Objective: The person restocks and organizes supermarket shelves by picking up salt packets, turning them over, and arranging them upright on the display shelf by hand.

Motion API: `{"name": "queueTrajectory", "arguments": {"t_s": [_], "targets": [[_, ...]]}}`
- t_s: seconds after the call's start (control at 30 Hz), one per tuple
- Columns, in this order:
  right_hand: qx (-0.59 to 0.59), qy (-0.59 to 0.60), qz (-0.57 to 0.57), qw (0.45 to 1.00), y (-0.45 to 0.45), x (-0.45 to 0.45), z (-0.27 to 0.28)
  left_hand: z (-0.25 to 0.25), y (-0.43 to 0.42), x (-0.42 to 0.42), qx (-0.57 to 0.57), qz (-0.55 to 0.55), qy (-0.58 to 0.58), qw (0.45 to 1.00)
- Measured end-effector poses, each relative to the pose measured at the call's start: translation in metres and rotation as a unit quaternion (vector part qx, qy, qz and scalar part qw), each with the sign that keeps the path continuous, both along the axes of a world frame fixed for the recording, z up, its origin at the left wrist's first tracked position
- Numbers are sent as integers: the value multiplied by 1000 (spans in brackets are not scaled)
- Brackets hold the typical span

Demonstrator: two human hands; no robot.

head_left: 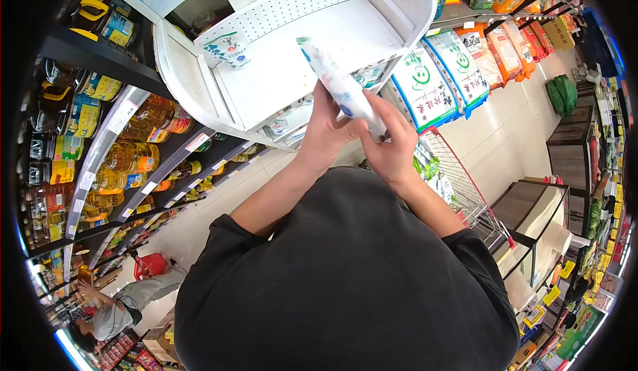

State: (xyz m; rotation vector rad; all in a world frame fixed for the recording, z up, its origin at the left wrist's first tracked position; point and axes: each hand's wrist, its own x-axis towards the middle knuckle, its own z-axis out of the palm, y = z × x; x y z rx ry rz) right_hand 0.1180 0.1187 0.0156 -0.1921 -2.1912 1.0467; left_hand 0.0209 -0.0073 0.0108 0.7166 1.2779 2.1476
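Observation:
Both my hands grip a white plastic packet (339, 85) with blue, green and red print, tilted and seen nearly edge-on. My left hand (329, 128) closes on its left side, the thumb lying across it. My right hand (391, 141) wraps the lower right end. Beneath the packet is the upper level of a white display stand (279, 75). A similar white packet (226, 46) leans at the left end of that level. More packets (289, 122) show through the front of the level below, partly hidden by my hands.
Bottled oil (126, 158) fills the curved shelves on the left. Large rice bags (425, 82) stand right of the display. A shopping cart (458, 178) is close on my right, beside wooden bins (531, 208). Another person (116, 314) with a red basket (150, 266) stands behind left.

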Motion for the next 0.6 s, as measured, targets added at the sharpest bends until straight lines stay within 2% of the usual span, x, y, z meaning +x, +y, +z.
{"name": "queueTrajectory", "arguments": {"t_s": [0.03, 0.1, 0.13, 0.17, 0.2, 0.23, 0.33, 0.4, 0.6], "targets": [[106, 38, -11, 994, -1, 0, 1, 0, 2, 1, -1, 2, 0, 1000], [128, 75, -2, 989, -4, 3, -4, 8, 8, 4, 131, -65, -151, 978], [191, 82, 5, 978, -4, 12, -5, 16, 7, 0, 143, -109, -176, 968], [253, 90, 14, 963, -4, 18, -6, 15, 6, -7, 143, -103, -174, 969], [279, 127, 40, 951, -3, 19, -4, 15, 6, -14, 169, -171, -165, 957], [277, 128, 45, 951, -5, 20, -6, 16, 4, -17, 193, -240, -155, 939], [305, 199, 86, 927, -7, 24, -12, 17, -1, -17, 182, -256, -169, 934], [302, 188, 94, 930, -7, 29, -12, 15, -4, -19, 200, -295, -164, 920], [296, 175, 129, 930, -8, 32, -9, 15, -7, -18, 191, -307, -162, 918]]}}
